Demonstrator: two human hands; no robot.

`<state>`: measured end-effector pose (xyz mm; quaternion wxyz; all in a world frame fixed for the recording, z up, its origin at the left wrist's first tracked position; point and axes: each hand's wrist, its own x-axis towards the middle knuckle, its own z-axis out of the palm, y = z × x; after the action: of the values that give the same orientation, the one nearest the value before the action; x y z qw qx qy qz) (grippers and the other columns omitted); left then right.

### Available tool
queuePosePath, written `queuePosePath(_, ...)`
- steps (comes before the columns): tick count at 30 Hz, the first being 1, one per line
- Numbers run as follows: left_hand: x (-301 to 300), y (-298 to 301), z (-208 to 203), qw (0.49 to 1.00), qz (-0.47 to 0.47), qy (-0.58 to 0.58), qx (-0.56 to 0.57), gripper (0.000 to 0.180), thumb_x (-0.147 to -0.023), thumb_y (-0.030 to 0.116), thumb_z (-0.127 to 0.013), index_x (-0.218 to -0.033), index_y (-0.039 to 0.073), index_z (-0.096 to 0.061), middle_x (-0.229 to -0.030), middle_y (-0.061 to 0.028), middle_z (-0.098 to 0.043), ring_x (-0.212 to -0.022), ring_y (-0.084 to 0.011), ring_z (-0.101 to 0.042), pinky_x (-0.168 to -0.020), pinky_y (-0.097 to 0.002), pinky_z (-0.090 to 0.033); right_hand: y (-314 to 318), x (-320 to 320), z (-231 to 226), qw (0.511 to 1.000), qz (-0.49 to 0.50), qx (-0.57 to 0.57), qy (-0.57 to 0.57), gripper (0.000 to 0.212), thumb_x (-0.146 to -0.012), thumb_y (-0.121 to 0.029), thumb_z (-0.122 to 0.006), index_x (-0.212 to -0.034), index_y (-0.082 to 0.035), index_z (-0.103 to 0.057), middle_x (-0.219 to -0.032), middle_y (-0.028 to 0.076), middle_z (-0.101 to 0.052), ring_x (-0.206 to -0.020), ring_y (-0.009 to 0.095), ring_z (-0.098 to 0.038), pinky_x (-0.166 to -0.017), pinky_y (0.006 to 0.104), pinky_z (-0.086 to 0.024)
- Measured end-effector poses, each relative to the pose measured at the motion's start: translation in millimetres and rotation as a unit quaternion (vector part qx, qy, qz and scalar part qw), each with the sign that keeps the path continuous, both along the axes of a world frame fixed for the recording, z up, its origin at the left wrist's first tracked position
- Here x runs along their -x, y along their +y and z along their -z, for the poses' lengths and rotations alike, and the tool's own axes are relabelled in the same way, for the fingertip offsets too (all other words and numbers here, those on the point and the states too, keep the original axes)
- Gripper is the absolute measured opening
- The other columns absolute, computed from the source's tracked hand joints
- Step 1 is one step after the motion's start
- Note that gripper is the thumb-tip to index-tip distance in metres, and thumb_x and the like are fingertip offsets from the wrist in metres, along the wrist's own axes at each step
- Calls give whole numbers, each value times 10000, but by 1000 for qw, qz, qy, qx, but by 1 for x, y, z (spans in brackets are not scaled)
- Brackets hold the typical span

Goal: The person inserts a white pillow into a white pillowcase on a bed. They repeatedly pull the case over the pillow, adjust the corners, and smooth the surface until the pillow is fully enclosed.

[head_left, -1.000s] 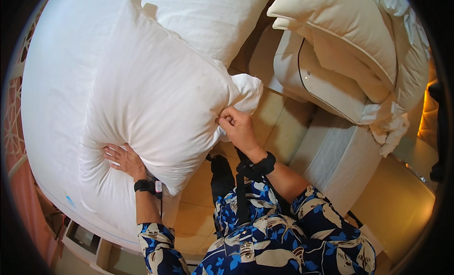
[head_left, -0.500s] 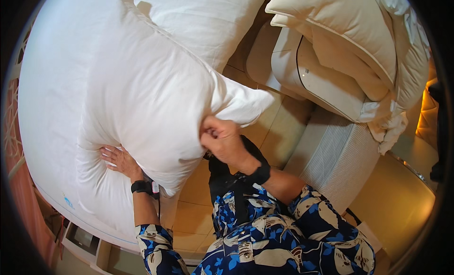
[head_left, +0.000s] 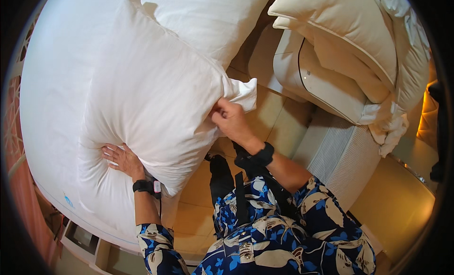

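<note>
A large white pillow (head_left: 151,95) lies across the near side of a bed, creased where it bends near its left end. My left hand (head_left: 123,160) presses on that crease with fingers spread flat. On the pillow's right side, my right hand (head_left: 232,122) is closed in a pinch on the white fabric edge; the fingertips are partly tucked out of sight. Beyond that hand, a loose corner of white cloth (head_left: 246,93) sticks out over the floor. Dark bands circle both my wrists.
Behind lies another white pillow (head_left: 203,24) on the white bed (head_left: 52,109). Cream pillows (head_left: 340,24) are heaped on a cream-coloured seat (head_left: 326,88) at the right, beside a ribbed pale block (head_left: 326,156). Below the bed's near edge is an open drawer (head_left: 87,239).
My right hand has moved slightly up and to the right along the pillow edge. The loose cloth corner has drawn back to the left. My left hand stays nearly in place.
</note>
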<state>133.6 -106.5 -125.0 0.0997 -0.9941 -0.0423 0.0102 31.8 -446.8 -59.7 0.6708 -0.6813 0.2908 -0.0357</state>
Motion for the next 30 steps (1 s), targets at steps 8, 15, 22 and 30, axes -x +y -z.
queuePosePath(8,1,1,2,1000,0,-15,-8,665,-964,485,-239,-1474,111,-36,-1541,-105,-35,-1411,-325,-32,-1103,-520,-60,-7,-25,-15,975,55,212,-33,103,-780,-75,-657,-824,-38,-571,-590,80,-571,-501,193,-548,-495,306,-423)
queuePosePath(15,5,7,8,1000,8,-25,-18,657,-965,470,-241,-1473,99,-52,-1538,-119,-44,-1409,-329,-44,-1102,-516,-66,-4,-36,-46,996,49,60,-40,57,-790,-50,-589,-748,-39,-553,-587,108,-557,-489,253,-529,-497,323,-427)
queuePosePath(22,6,5,3,1000,-13,5,-28,667,-959,444,-292,-1473,99,-43,-1539,-118,-35,-1410,-329,-23,-1103,-517,-51,75,-41,-68,964,-91,102,-229,77,-750,-28,-638,-797,-37,-577,-647,105,-534,-531,268,-544,-487,334,-427)
queuePosePath(30,4,0,6,1000,-3,-26,-10,664,-949,399,-310,-1475,102,-33,-1542,-101,-34,-1412,-319,-21,-1108,-508,-46,21,-29,-52,925,-159,337,-77,158,-736,-110,-677,-823,-26,-576,-675,97,-551,-584,286,-561,-535,351,-448)
